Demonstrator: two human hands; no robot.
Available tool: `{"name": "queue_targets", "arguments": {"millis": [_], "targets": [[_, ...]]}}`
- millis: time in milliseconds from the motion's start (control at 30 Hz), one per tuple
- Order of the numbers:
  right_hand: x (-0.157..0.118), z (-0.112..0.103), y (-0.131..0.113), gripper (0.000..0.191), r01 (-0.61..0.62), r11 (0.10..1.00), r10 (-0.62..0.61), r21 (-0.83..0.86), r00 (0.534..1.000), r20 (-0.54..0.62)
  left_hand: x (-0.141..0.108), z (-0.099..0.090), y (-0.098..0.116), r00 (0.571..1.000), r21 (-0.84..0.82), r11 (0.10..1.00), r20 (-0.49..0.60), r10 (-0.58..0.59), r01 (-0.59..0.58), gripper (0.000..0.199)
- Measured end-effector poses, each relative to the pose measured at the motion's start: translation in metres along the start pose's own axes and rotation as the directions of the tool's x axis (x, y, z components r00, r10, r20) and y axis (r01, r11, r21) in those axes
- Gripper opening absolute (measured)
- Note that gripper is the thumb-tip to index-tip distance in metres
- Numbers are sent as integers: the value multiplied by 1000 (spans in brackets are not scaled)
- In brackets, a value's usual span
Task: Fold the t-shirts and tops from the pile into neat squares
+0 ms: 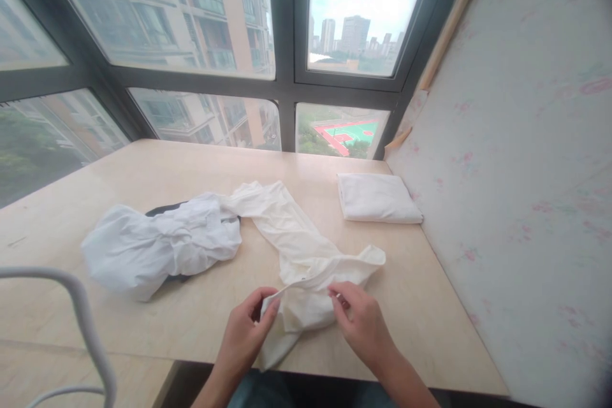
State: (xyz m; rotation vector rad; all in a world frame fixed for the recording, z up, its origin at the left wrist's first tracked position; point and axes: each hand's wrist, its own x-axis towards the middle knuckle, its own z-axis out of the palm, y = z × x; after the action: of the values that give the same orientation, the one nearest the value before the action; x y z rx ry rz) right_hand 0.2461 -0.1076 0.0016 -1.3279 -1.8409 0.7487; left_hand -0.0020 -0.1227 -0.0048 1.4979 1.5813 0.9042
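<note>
This looks like a home, high up: floral wallpaper [521, 204], wide windows [354, 13], and outside, an apartment building [191, 13] with balconies.

Pale wooden surface [157, 325] beneath rumpled white garments [162, 239] and folded white cloth [377, 197].

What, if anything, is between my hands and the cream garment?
Nothing visible. Your left hand holds the cream garment by its edge; your right hand is at it. The white cloth lies off left.

Garment [306, 248] btwn bundle [167, 242] & folded cloth [377, 197]
</note>
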Motion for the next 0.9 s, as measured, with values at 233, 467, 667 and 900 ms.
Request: {"name": "queue_targets", "arguments": {"millis": [233,467,667,900], "targets": [[-52,27,-7,57,-345,864,363,366,932,21,-31,52,37,798,6,888,441,411,-460,44],[-67,3,18,55,-461,762,461,454,879,118,-27,81,36,695,-181,814,439,569,-552,47],[-73,7,26,51,-493,603,508,627,843,176,-31,74,36,867,-71,907,272,418,-415,25],[-73,16,8,48,-423,641,424,640,891,164,-44,77,21,864,-74,918,315,392,-389,31]]}}
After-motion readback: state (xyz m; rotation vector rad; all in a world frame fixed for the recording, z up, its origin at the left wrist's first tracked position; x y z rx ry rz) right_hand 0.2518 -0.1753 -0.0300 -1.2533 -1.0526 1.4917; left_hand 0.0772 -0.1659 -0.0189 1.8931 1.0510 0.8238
